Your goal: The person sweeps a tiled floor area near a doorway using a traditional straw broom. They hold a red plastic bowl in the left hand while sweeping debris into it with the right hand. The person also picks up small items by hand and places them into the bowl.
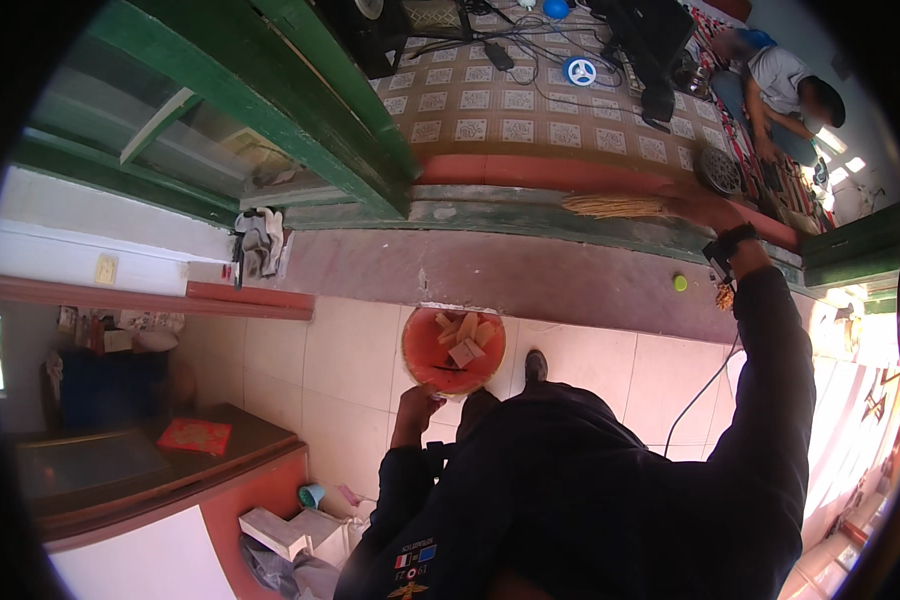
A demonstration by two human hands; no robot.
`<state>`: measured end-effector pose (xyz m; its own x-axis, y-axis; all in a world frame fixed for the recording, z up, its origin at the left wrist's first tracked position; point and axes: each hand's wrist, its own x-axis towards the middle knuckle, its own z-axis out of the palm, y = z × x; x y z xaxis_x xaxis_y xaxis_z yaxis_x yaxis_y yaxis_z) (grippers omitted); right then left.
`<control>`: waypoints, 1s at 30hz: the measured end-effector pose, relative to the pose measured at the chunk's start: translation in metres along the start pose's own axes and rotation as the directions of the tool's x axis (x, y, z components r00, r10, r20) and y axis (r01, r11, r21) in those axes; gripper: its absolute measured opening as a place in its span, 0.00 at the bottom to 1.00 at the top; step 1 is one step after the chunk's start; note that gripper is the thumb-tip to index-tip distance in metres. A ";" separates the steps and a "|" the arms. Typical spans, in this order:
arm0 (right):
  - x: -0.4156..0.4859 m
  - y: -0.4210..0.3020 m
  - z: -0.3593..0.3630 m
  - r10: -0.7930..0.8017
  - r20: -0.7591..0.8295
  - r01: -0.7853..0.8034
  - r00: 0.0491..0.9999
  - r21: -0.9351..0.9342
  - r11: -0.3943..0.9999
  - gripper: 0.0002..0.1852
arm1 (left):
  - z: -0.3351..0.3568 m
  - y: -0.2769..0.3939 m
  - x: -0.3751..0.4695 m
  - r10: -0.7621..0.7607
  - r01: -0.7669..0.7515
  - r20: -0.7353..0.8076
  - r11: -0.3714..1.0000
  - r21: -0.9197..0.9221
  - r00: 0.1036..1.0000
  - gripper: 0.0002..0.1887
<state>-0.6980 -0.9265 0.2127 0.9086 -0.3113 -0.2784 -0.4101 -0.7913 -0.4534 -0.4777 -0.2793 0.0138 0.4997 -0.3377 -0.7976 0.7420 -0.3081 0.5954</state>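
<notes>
My right hand (701, 208) is closed on a straw hand broom (613, 206), its bristles pointing left along the green wooden sill (495, 216). On my wrist is a dark band with a small device. My left hand (418, 411) is low at the near rim of a round red basin (424, 360), and its fingers seem to grip that rim. Inside the basin lie several pale yellow pieces, a small pale packet (466, 352) and a dark thin item. A bright green cap (680, 283) rests on the brownish ledge (540, 270) to the right.
Beyond the sill, a patterned floor covering (502, 101) holds cables, a blue-and-white wheel (580, 71) and black equipment. Another person (784, 82) sits at upper right. Green window frames stand at left, with gloves (259, 240) hanging below. A dark-topped cabinet (255, 442) stands lower left.
</notes>
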 end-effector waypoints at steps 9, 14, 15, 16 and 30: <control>0.060 -0.067 0.026 -0.215 -0.090 0.226 0.972 0.138 0.964 0.24 | 0.010 -0.012 -0.011 0.019 -0.020 -0.015 1.000 -0.017 1.000 0.15; 0.021 -0.119 0.063 -0.261 -0.243 0.267 0.934 -0.008 0.964 0.25 | 0.005 -0.009 -0.008 0.131 -0.140 0.085 0.983 0.119 0.988 0.13; 0.017 -0.120 0.067 -0.198 -0.272 0.214 0.942 0.028 0.977 0.25 | 0.003 -0.009 -0.004 0.064 -0.066 0.054 0.998 0.022 0.996 0.11; 0.013 -0.117 0.070 -0.196 -0.323 0.225 0.926 0.052 0.973 0.24 | 0.001 -0.012 0.000 0.035 -0.029 0.070 0.995 -0.096 0.997 0.10; 0.058 -0.077 0.065 -0.182 -0.328 0.211 0.927 0.056 0.976 0.23 | 0.007 -0.023 -0.017 0.397 -0.418 0.132 0.865 0.279 0.908 0.10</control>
<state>-0.6188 -0.8493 0.1762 0.9429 -0.3171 0.1019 -0.2125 -0.8085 -0.5488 -0.5064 -0.2728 0.0138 0.6894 -0.5463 -0.4757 0.3081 -0.3732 0.8751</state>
